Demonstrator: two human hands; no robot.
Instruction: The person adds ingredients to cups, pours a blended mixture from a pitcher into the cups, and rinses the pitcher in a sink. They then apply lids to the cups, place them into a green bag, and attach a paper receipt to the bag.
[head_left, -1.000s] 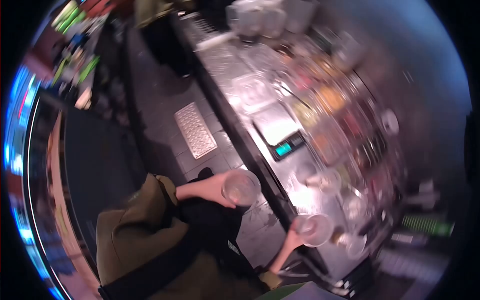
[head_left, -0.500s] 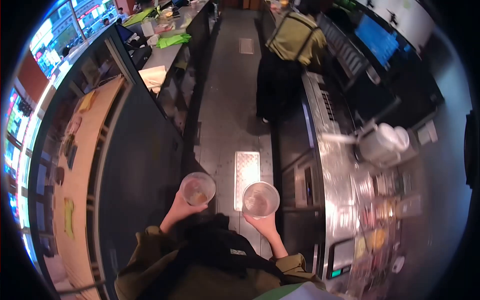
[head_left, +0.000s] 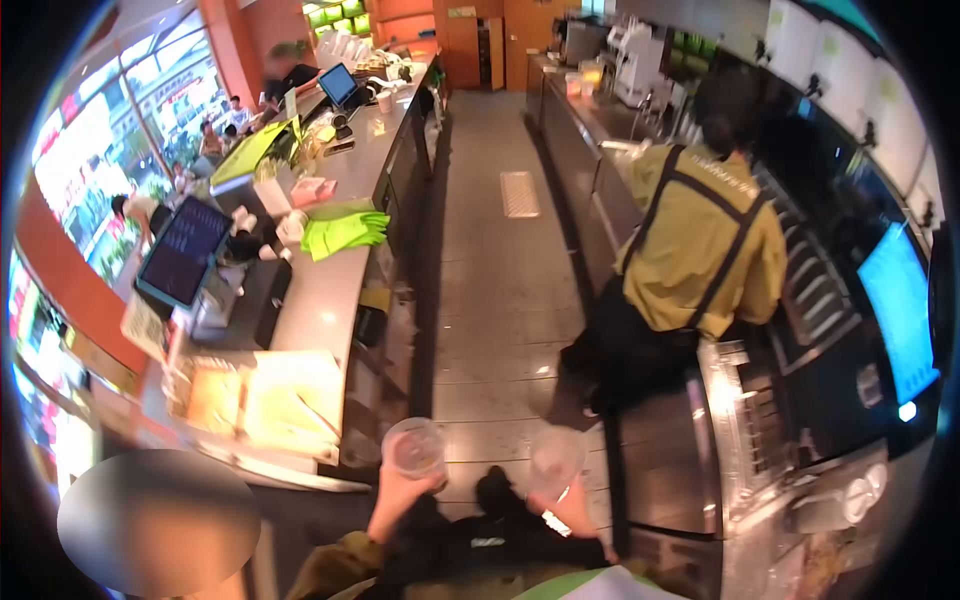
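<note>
In my left hand [head_left: 396, 500] is a clear plastic cup [head_left: 414, 448], gripped round its side, with a little pinkish content showing through. My right hand [head_left: 572, 512] is wrapped round a second clear plastic cup [head_left: 557, 460], which is blurred by motion. Both cups are upright in front of my body, apart from each other, above the tiled floor [head_left: 490, 375] of the aisle. Their rims face up towards the camera.
A co-worker [head_left: 700, 235] in a yellow shirt stands at the right-hand counter. Along the left counter [head_left: 318, 320] lie bright green cloth [head_left: 345, 235], a tablet screen [head_left: 183, 250] and a lit tray [head_left: 290, 400]. At lower right are stacked white containers [head_left: 845, 500].
I have moved forward along the aisle, so the co-worker and left counter appear nearer. My view has tilted up. Both cups remain in my hands and sit lower in the view.
</note>
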